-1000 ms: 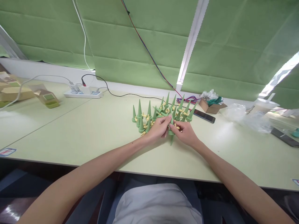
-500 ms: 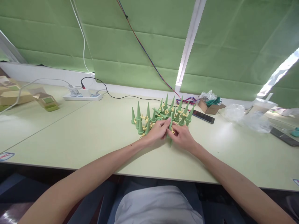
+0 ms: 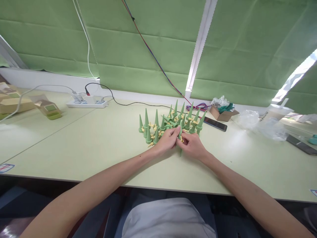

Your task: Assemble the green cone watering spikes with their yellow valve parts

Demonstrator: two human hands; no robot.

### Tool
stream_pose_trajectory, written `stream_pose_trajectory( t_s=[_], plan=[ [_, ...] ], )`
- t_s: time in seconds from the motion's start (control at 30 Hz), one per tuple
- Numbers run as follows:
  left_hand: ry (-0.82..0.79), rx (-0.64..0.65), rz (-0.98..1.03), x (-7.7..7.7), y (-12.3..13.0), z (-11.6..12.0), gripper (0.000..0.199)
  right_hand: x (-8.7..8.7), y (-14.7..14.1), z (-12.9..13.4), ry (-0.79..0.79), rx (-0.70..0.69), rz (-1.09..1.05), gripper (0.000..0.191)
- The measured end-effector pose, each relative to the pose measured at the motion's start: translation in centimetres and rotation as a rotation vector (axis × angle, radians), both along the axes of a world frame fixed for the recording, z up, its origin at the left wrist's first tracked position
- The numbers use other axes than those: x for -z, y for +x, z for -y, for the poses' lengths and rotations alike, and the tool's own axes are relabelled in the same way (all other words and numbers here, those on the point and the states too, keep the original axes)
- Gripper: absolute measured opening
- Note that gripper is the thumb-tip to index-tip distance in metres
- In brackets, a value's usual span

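Observation:
My left hand [image 3: 169, 138] is closed on a green plastic watering spike [image 3: 180, 132], thumb along its upper part. My right hand [image 3: 192, 144] pinches the same spike from the right, its fingers by the small yellow valve [image 3: 182, 139] that sticks out toward me. The spike's thin tip points down below the hands. Just behind the hands stand several more green watering spikes [image 3: 146, 122], cones up, with yellow valves [image 3: 150, 144] at their bases. A few spikes [image 3: 170, 120] in the middle lie on their sides. My fingers partly hide the held spike.
A phone [image 3: 215, 124] and a cardboard box [image 3: 224, 114] with plastic and green stuff lie right of the spikes. Farther right are a drink cup [image 3: 277, 114], plastic bags [image 3: 250, 119] and another dark phone [image 3: 300, 144]. A power strip [image 3: 87, 103] and small boxes [image 3: 48, 107] are at left.
Both hands stay on the same spike in nearly the same place. The yellow valve's open end has shifted very slightly left; the view has moved a little.

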State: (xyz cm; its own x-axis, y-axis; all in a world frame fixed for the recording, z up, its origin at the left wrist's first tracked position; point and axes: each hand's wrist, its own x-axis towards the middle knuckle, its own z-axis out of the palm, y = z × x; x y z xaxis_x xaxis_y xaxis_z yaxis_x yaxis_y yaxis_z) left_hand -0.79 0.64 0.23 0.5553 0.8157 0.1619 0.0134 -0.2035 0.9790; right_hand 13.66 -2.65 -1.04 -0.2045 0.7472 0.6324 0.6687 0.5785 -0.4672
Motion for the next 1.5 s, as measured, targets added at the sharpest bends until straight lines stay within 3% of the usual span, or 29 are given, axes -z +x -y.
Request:
stream_pose_trajectory(
  t_s=[0.37, 1.1, 1.5],
  plan=[
    [0.158, 0.026, 0.010, -0.2, 0.0, 0.2, 0.049, 0.0, 0.3, -0.3, 0.045, 0.004, -0.034, 0.037],
    [0.068, -0.006, 0.042, 0.6, 0.3, 0.1, 0.050, 0.7, 0.2, -0.6, -0.001, 0.029, -0.044, 0.039],
    [0.182, -0.091, -0.026, 1.0, 0.4, -0.1, 0.048, 1.1, 0.0, -0.8, -0.009, 0.038, -0.072, 0.034]
  ],
)
